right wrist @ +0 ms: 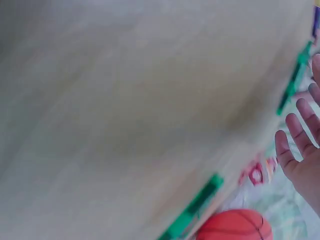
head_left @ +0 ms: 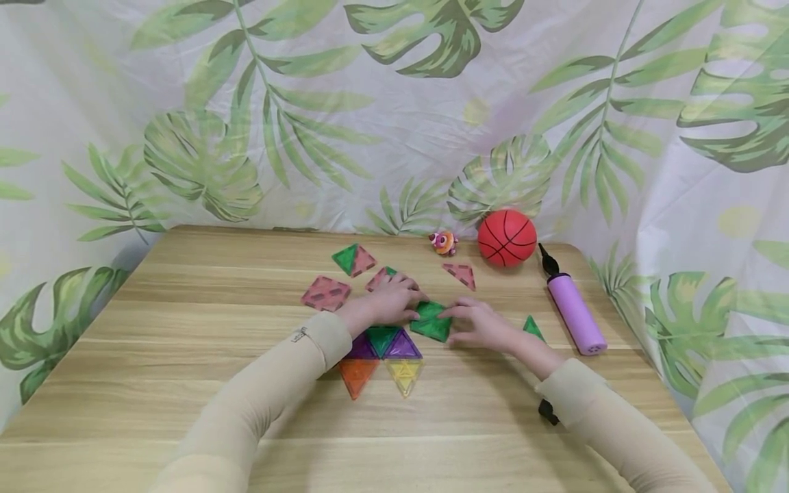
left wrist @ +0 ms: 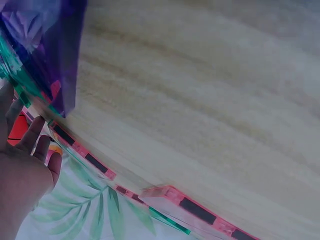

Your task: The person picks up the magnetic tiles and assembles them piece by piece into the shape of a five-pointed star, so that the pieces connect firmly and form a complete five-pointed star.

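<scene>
A translucent green square magnetic tile (head_left: 431, 322) is between my two hands, above the wood-grain table. My right hand (head_left: 483, 326) pinches its right side between thumb and index finger. At its left edge, the thumb and a fingertip of my left hand (head_left: 388, 301) grip the tile; the other left fingers spread out. Just below lie joined triangle tiles: a green one (head_left: 382, 339) between a purple one (head_left: 403, 344) and another purple one partly behind my left sleeve, with orange (head_left: 357, 375) and yellow (head_left: 405, 375) triangles attached beneath them.
Pink tiles (head_left: 327, 293) and a green-and-pink pair (head_left: 354, 259) lie farther back. A pink triangle (head_left: 462, 274), a small toy figure (head_left: 443, 242) and a red ball (head_left: 507, 237) sit at the back. On the right are a green triangle (head_left: 533, 327) and a purple pump (head_left: 576, 313).
</scene>
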Demonstrator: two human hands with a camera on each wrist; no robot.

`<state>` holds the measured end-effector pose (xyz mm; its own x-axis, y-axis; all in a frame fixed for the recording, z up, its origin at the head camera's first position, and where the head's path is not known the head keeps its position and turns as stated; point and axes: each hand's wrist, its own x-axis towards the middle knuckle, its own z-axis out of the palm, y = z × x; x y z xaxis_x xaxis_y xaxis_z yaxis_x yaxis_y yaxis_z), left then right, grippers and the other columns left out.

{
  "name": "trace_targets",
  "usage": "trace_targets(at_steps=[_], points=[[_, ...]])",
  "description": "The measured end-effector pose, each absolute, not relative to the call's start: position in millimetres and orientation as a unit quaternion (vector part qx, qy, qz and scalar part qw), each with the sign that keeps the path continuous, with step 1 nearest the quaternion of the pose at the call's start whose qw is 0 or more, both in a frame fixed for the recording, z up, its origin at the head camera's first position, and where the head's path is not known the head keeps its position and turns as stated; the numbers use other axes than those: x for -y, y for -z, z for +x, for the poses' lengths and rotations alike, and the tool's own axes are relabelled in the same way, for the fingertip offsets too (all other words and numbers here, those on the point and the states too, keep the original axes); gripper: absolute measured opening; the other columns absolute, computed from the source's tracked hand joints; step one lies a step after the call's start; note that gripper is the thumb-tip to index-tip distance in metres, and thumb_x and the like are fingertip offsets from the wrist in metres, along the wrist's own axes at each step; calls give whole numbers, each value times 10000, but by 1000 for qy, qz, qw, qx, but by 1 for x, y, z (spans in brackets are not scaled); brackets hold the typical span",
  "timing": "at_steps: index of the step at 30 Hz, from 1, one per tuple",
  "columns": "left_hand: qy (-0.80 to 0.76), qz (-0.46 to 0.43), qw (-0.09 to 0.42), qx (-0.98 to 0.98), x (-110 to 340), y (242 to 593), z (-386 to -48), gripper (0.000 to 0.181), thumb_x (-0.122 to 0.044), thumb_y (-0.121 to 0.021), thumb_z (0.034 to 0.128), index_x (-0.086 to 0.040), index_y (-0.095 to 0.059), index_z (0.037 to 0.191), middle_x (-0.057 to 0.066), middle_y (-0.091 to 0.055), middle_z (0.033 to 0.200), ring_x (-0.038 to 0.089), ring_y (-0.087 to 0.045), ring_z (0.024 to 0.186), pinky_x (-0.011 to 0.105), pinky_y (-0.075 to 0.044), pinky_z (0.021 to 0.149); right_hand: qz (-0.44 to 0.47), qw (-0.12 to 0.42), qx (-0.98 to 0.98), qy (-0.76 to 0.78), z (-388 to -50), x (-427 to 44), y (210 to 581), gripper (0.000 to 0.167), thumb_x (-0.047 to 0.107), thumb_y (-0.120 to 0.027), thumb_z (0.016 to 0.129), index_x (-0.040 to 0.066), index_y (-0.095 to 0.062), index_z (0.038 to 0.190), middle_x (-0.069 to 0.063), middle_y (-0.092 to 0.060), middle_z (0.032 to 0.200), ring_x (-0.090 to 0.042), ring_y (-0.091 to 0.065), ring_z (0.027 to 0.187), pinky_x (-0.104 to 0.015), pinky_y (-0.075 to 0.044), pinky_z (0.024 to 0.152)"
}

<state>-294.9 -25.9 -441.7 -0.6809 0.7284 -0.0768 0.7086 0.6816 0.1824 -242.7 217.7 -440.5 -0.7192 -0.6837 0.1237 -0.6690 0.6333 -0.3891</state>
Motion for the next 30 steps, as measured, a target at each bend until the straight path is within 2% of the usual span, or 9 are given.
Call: trace_targets(at_steps=[8,14,18,23,30], points=[[-80,394,75,-912,29,442,-293,465,-408,-586,919,-261,-524,1356,46,-477,1366,279,-372,1262,483,-303,1000,-311,-3,-927,211,-224,-265,419,524,205,-794,759,70,-615,1233,-169,-573,1234,-362,-511,1165,-544,-407,961],[-79,401,77,-910,30,442,-292,472,-415,-588,916,-257,-524,1356,49,-477,1380,302,-365,1272,492,-295,1005,-258,22,-948,186,-210,-301,419,546,197,-795,756,35,-594,1238,-234,-527,1254,-421,-477,1177,-562,-388,972],[-79,401,75,-910,31,442,-292,474,-420,-591,913,-258,-527,1353,47,-483,1378,303,-368,1273,504,-294,1011,-237,25,-957,163,-207,-317,421,544,192,-806,737,11,-604,1209,-246,-541,1209,-410,-514,1114,-539,-421,936],[-84,399,74,-910,31,441,-292,474,-416,-603,906,-251,-536,1346,47,-491,1366,296,-377,1262,515,-282,1020,-226,35,-962,149,-208,-324,424,501,202,-806,733,8,-630,1160,-216,-558,1132,-329,-559,998,-473,-466,850],[-87,400,82,-909,30,442,-293,470,-415,-602,907,-254,-536,1344,42,-483,1367,288,-373,1256,500,-286,1012,-209,44,-965,151,-213,-314,430,414,242,-786,765,43,-661,1106,-221,-545,1161,-353,-533,1038,-499,-448,878]])
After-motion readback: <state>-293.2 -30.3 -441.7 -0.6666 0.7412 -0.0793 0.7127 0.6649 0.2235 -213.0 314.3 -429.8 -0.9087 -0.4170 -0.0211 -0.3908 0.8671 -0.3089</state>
